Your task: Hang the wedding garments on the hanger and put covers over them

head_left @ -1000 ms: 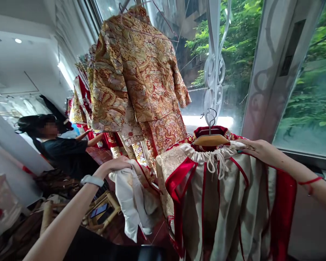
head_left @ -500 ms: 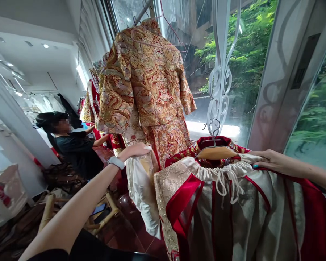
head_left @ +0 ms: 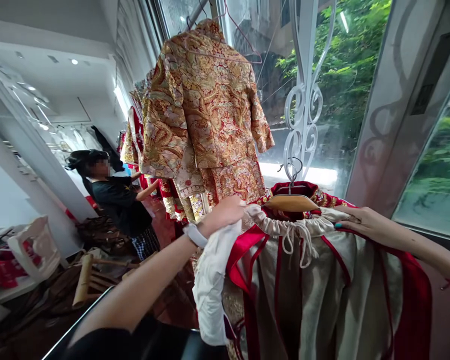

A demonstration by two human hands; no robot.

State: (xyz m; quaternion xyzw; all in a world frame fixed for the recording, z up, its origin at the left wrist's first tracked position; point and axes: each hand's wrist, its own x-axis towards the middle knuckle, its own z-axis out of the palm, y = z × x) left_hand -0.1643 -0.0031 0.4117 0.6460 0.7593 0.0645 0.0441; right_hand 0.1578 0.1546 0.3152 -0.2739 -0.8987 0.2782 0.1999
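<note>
Hanging in front of the wooden hanger (head_left: 290,202), the pale drawstring garment (head_left: 322,295) with red trim presents its gathered edge (head_left: 273,225) at the top, between the two hands. The left hand (head_left: 228,212) is positioned at the left end of this edge, its fingers closed over white cloth (head_left: 212,295), which drops below the hand along the garment's left side; whether the same fingers also hold the gathered edge cannot be told. The right hand (head_left: 354,222) pinches the opposite end, thumb laid along the fabric and fingers mostly hidden. A tied cord (head_left: 303,245) hangs from the middle of the edge. Directly behind, a red embroidered collar (head_left: 324,195) surrounds the hanger, whose metal hook (head_left: 293,170) rises in front of white scrollwork (head_left: 302,120) at the window (head_left: 352,75). A gold-and-red brocade jacket (head_left: 221,105) hangs above and behind the left hand. Further left, a co-worker (head_left: 116,202) in a dark top reaches toward a row of hanging garments (head_left: 133,135).
</note>
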